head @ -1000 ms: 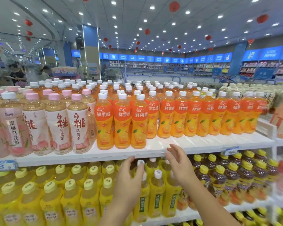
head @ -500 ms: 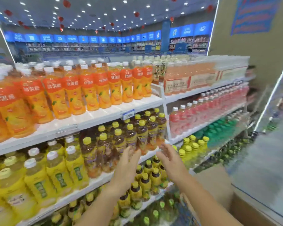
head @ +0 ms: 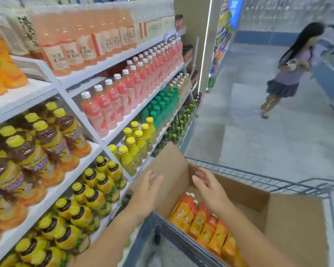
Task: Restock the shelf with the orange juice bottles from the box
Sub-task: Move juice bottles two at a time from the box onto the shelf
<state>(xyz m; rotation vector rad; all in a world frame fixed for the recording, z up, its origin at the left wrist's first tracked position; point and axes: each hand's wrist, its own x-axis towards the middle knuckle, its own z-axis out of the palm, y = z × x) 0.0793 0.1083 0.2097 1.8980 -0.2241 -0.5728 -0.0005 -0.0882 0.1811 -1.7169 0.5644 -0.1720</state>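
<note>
Your left grip (head: 148, 189) is released: fingers straight and close together, palm turned to the right, holding nothing. It hovers at the left edge of the cardboard box (head: 297, 224), just in front of the box's raised flap. Your right grip (head: 210, 191) is also released and empty, with its fingers extended and its palm facing the left grip. It is poised over the open interior of the box. Neither grip touches a bottle. The orange juice bottles (head: 201, 222) are packed side by side along the left wall of the box, below and between your forearms, with the white caps of the farthest ones pointing away from you. The box sits inside a wire cart (head: 258, 178), which stands just beside the shelf (head: 17, 97) on your left. At the far left of the upper shelf board stand more orange bottles (head: 2, 64), blurred. Lower boards carry yellow-capped bottles (head: 46, 141), pink bottles (head: 108, 105) and green bottles (head: 162, 106). Well apart, a person (head: 289, 74) stands in the aisle at upper right.
</note>
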